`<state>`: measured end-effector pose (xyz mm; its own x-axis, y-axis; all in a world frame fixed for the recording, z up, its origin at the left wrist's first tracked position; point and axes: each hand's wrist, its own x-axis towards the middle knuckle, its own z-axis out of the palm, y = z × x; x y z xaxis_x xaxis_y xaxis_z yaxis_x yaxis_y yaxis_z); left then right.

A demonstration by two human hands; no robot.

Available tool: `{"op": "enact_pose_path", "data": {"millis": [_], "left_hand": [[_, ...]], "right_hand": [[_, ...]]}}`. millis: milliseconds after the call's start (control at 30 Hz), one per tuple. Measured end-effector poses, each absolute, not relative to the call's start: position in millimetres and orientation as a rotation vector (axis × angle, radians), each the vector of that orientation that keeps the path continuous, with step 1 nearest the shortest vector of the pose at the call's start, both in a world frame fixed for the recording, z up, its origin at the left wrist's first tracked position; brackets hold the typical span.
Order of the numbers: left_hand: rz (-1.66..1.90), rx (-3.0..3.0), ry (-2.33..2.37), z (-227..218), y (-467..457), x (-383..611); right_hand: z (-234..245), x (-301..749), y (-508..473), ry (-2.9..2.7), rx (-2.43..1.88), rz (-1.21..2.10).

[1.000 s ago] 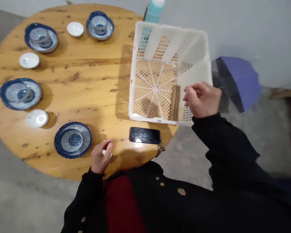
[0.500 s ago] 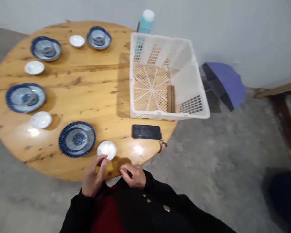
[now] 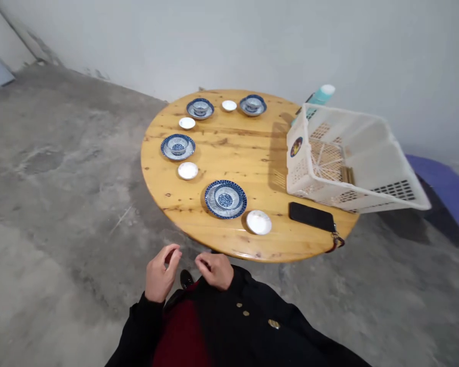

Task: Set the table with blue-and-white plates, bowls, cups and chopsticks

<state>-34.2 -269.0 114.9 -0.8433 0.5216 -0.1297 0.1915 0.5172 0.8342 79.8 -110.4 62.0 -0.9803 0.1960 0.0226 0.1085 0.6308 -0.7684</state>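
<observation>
My left hand is off the table's near edge, thumb and fingers curled together with nothing visible in them. Beside it, my right hand is loosely closed, also with nothing showing in it. Neither hand touches the tableware. Closest to the right hand is a small white dish on the round wooden table. To that dish's left, a blue-and-white bowl sits on a blue-rimmed plate. Along the left and far sides are several similar bowl-and-plate sets and white dishes.
A white plastic basket with wooden sticks inside overhangs the table's right edge. In front of it lies a black phone with a strap. A turquoise bottle stands behind. A purple umbrella is at right, near the wall.
My left hand has come away from the near white dish, which stays on the table. The view has swung left, so the table now appears farther off and to the right.
</observation>
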Motion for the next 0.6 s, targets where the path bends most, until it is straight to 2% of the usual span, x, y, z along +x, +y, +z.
{"op": "enact_pose_path", "data": {"millis": [100,267,600], "left_hand": [[1.251,0.507,2.444,110.2,-295.5,-51.8],[1.231,0.583,2.413,99.5,-310.7,-90.2],[1.076,0.958,2.530,100.8,-305.1,-263.8]], "right_hand": [[60.6,53.9,-134.0,-2.977,-0.067,1.166],[58.2,7.0,-140.9,-3.130,-0.131,1.075],[34.6,-157.1,-148.0,-3.163,-0.256,1.186]]}}
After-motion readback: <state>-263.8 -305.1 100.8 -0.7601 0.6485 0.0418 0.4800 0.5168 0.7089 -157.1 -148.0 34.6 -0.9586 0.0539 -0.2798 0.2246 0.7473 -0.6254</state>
